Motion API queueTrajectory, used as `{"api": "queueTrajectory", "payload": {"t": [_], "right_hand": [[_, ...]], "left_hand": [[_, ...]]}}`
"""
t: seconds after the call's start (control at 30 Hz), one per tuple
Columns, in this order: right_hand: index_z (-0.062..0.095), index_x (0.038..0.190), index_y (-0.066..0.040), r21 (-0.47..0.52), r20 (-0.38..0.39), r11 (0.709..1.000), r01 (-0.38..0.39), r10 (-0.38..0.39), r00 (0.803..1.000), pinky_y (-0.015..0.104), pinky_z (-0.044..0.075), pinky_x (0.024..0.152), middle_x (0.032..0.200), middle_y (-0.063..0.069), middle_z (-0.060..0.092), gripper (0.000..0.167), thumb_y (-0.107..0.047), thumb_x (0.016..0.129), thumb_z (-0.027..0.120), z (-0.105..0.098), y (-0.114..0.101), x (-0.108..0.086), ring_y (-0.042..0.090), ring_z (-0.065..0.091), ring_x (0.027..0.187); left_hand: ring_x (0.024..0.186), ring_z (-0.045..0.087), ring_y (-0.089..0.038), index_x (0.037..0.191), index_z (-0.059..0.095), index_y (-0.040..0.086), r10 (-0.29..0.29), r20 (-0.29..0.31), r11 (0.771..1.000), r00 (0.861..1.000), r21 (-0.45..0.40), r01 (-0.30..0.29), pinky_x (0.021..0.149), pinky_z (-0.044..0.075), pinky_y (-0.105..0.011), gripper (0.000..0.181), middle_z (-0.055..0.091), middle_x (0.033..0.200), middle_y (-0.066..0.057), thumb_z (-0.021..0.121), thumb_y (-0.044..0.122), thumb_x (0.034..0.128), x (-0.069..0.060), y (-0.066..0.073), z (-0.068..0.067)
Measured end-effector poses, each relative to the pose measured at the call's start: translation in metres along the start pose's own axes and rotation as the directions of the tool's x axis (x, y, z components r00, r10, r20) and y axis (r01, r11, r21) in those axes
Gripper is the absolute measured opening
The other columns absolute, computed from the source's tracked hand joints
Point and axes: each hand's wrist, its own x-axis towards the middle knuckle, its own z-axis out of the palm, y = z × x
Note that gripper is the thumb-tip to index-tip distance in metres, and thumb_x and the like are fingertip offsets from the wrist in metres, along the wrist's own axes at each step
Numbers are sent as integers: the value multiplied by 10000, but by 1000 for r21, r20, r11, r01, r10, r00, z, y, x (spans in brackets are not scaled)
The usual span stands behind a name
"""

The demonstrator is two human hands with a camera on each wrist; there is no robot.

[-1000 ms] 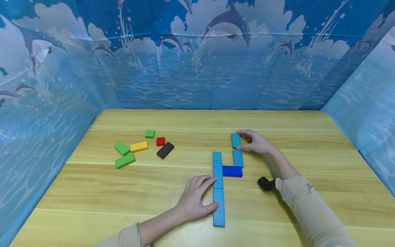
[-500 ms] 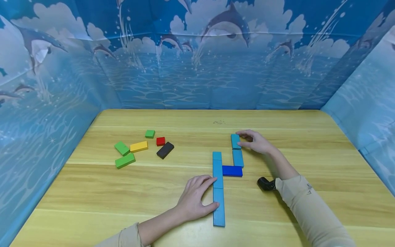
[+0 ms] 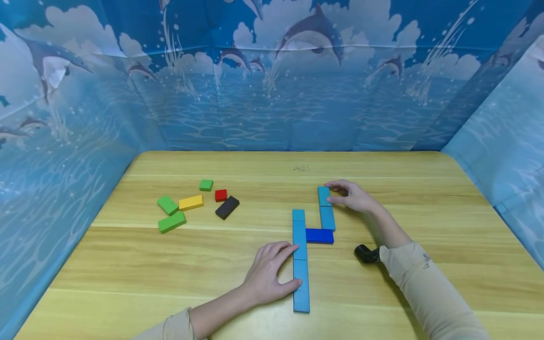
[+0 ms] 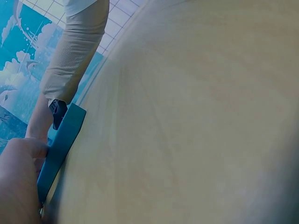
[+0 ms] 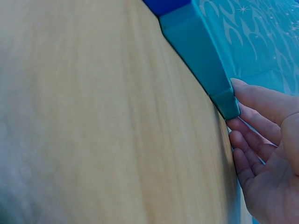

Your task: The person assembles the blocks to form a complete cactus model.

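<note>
The left hand point(image 3: 265, 274) rests fingertips and thumb on a straight column of light blue blocks point(image 3: 301, 295); its thumb also meets a block point(image 4: 63, 147) in the left wrist view. A dark blue block point(image 3: 319, 236) extends right from the column. From its right end, two light blue blocks run away from the person, end to end: a nearer one point(image 3: 327, 218) and a farther one point(image 3: 323, 195). With thumb and fingertips, the right hand point(image 3: 354, 196) holds the farther block. The right wrist view shows this hand point(image 5: 268, 140) pinching the end block point(image 5: 226, 103).
Left on the wooden table point(image 3: 127, 264) lie several green blocks point(image 3: 172, 222), a yellow block point(image 3: 191, 202), a red block point(image 3: 221, 195) and a black block point(image 3: 227, 208). A black device point(image 3: 367, 253) is at the right wrist. Behind hangs a dolphin-print cloth point(image 3: 255, 113).
The farther light blue block has slid toward the person, closing the small gap to the nearer one. The right thumb has shifted from the gap to that block's right side. The left hand stays put.
</note>
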Motion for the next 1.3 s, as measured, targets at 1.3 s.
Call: {"api": "queueTrajectory", "payload": {"t": [1.3], "right_hand": [[474,1303,-41,67,-68,994,82,-77,995,248,376,812,1134,144,493,507,-199,854,648,26,0,-36,244,424,1011]], "left_hand": [[1193,383,-189,1357,439,180,-6,2,1000,1000,-8,6,1006,281,-435,652,456,1297,-12,601,461,791,0,1,-1]]}}
